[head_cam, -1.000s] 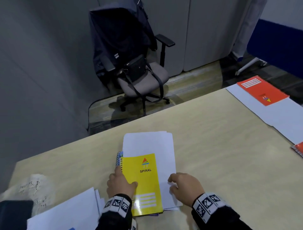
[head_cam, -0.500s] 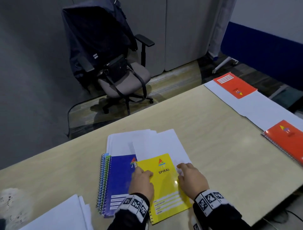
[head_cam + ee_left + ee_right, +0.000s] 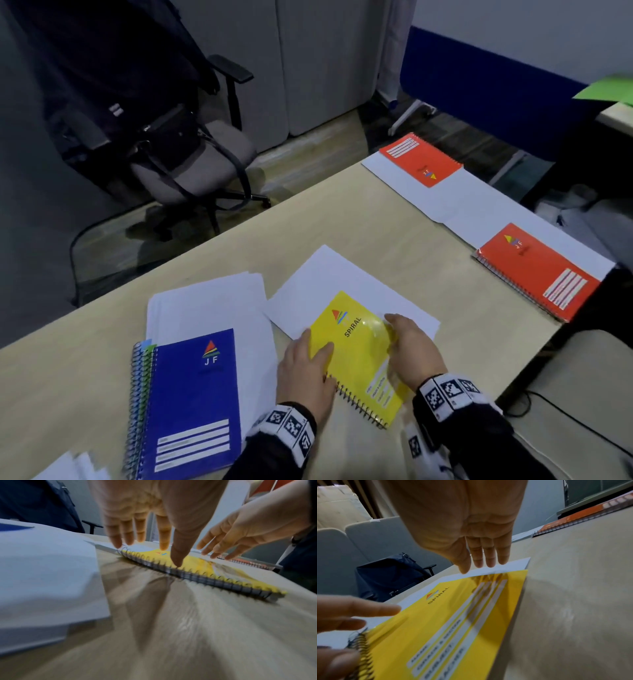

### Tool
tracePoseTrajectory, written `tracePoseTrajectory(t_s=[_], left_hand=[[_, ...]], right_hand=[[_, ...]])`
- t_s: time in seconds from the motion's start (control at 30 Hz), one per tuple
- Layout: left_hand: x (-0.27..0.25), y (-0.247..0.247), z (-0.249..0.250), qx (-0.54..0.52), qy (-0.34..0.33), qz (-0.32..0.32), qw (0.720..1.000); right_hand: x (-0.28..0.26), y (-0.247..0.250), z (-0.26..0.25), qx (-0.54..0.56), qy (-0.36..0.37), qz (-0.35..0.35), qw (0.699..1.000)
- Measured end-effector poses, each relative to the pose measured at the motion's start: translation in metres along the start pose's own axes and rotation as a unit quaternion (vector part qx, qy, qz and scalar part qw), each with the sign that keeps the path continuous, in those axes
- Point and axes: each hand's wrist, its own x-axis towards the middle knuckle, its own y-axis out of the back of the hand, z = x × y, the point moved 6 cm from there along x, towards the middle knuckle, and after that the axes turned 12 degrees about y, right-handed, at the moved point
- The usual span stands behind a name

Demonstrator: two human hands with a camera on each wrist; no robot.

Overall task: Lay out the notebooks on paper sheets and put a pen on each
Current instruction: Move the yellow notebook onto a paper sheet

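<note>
The yellow spiral-bound notebook (image 3: 359,356) lies slanted at about 5 o'clock on the pale wooden bench (image 3: 239,253), its far half on a loose white paper sheet (image 3: 342,284) and its near half hanging off the sheet onto bare wood. The left hand (image 3: 305,370) rests with straight fingers on the coil edge, and the right hand (image 3: 411,349) lies flat with relaxed fingers on the opposite edge; neither hand is grasping, both only press and steer. I judge that the notebook is being slid toward 1 o'clock, to sit fully on the sheet. The risk is that the thin sheet moves together with the notebook or wrinkles, because nothing holds it down, and the glossy cover may slip under the flat fingers. The left wrist view shows the wire coil and the thickness of the pages, which the head view hardly gives. Only the head view shows the blue spiral notebook (image 3: 191,401) on a white paper stack (image 3: 205,308) at 9 o'clock and two orange spiral notebooks (image 3: 421,159) (image 3: 537,270) on sheets at 2 o'clock. No pen is visible in any view.
</note>
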Motion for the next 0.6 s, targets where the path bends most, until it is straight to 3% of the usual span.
tracePoseTrajectory(t_s=[0.13, 0.3, 0.6], left_hand=[[0.007, -0.009, 0.025, 0.065, -0.013, -0.038, 0.997], [0.006, -0.022, 0.07, 0.097, -0.069, -0.035, 0.992], [0.018, -0.047, 0.141, 0.11, -0.155, -0.075, 0.979]], right_hand=[[0.003, 0.001, 0.021, -0.036, -0.026, -0.036, 0.998], [-0.005, 0.018, 0.05, -0.122, -0.082, -0.013, 0.989], [-0.024, 0.022, 0.092, -0.026, -0.144, -0.02, 0.989]])
